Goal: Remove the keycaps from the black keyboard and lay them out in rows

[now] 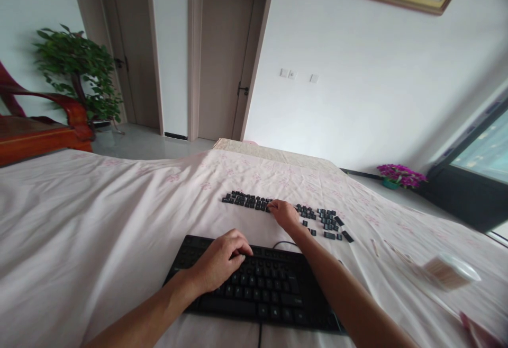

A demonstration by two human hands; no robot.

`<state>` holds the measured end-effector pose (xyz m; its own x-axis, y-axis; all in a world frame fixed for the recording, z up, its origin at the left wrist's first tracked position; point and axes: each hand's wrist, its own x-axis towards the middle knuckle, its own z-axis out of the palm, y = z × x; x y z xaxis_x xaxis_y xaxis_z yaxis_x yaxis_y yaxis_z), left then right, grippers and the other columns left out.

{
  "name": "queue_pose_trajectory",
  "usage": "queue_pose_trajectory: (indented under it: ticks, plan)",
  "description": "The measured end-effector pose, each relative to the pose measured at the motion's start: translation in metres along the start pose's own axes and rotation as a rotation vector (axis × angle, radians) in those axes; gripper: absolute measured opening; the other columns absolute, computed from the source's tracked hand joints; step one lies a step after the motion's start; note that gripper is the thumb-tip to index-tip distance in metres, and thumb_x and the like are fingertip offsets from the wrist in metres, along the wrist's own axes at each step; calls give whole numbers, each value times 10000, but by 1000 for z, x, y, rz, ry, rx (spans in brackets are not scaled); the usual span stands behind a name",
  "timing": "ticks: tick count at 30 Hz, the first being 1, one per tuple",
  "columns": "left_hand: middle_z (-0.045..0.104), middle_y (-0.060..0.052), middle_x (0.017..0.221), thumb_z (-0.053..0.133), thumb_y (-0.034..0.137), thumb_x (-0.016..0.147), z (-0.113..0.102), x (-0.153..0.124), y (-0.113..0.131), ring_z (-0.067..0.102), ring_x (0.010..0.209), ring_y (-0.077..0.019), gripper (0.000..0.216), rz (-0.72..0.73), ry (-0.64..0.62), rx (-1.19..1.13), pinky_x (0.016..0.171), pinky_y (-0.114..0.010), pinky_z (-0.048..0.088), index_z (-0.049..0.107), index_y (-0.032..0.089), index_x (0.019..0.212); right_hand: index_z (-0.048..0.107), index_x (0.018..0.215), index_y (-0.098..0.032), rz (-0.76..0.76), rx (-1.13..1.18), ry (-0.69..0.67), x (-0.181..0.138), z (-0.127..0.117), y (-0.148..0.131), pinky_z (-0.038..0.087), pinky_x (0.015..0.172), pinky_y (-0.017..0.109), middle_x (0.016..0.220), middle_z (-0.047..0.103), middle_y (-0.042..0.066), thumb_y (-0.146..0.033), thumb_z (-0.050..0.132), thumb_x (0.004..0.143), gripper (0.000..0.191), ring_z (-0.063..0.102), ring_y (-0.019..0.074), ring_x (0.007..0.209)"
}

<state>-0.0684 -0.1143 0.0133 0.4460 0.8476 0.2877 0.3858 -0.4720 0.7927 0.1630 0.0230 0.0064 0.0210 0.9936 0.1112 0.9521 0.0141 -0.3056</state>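
Observation:
A black keyboard lies on the cloth in front of me, keys in its middle and lower rows; its right end looks bare of keycaps. My left hand rests on its upper left part, fingers bent and a little apart from the thumb, touching the upper rows. Beyond the keyboard, my right hand reaches into a row of loose black keycaps, thumb and fingertips pinched together at a keycap there. More loose keycaps lie to the right of that hand. My right forearm covers part of the keyboard's right side.
A pale flowered cloth with folds covers the surface. At the right stands a clear tub of cotton swabs, with loose swabs nearby. A cable runs behind the keyboard. A wooden chair stands at the left.

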Motion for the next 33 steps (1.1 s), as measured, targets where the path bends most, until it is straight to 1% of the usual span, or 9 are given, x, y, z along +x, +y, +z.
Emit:
queue_pose_trajectory:
  ticks: [9,12,15,19,23,26,28,31,33]
  plan:
    - [606,-9,939,467,24,714,1,-1,-1,571,815,-130,304,20,11,4,740,-228,445,666,212,848,715,921,-249,-13,35,30,-3,-2,-3,376,621,240,861,709,28,-379,517,844,250,640,198,829]
    - [608,-10,941,468,28,718,1,0,-2,572,811,-130,302,22,16,2,733,-228,449,669,213,848,710,864,-204,-25,49,66,-5,-7,-6,379,637,248,863,699,58,-439,420,898,375,634,202,822]
    - [608,-10,937,470,34,727,1,0,-3,572,813,-130,299,22,14,7,737,-232,450,672,214,854,693,922,-181,-52,92,111,-10,-16,-13,392,694,244,937,687,76,-448,267,956,504,621,189,871]
    - [606,-12,923,481,39,739,1,0,-4,568,815,-131,285,30,9,6,747,-240,453,672,208,864,680,995,-187,-206,279,172,-28,-39,-30,407,725,243,893,688,56,-446,146,978,594,623,164,847]
    - [606,-18,925,495,48,749,1,-1,-5,564,817,-135,260,42,17,5,751,-251,455,671,203,861,683,961,-225,-313,329,132,-61,-58,-48,410,678,237,818,696,12,-436,203,978,524,624,139,741]
    - [606,-14,921,492,46,751,1,-1,-4,563,835,-140,258,47,24,9,774,-262,455,667,207,851,671,915,-195,-360,484,35,-84,-57,-55,420,568,220,753,693,16,-453,205,971,537,581,103,546]
    - [606,-12,931,487,36,747,1,-2,-4,565,858,-143,271,51,28,7,800,-269,453,669,213,845,662,911,-174,-339,616,-51,-93,-51,-56,422,507,213,739,690,25,-468,288,947,477,561,94,491]
    - [606,-9,949,487,22,745,1,-1,-4,569,885,-144,291,59,24,0,831,-273,451,676,221,842,644,971,-166,-305,762,-162,-101,-40,-54,454,508,214,798,693,36,-416,530,842,304,606,118,577]
    - [607,-9,954,489,20,747,1,-1,-5,571,894,-144,292,66,21,-6,831,-270,454,678,220,843,629,1003,-167,-301,844,-202,-104,-36,-50,478,543,227,865,696,47,-364,603,791,291,626,136,658]
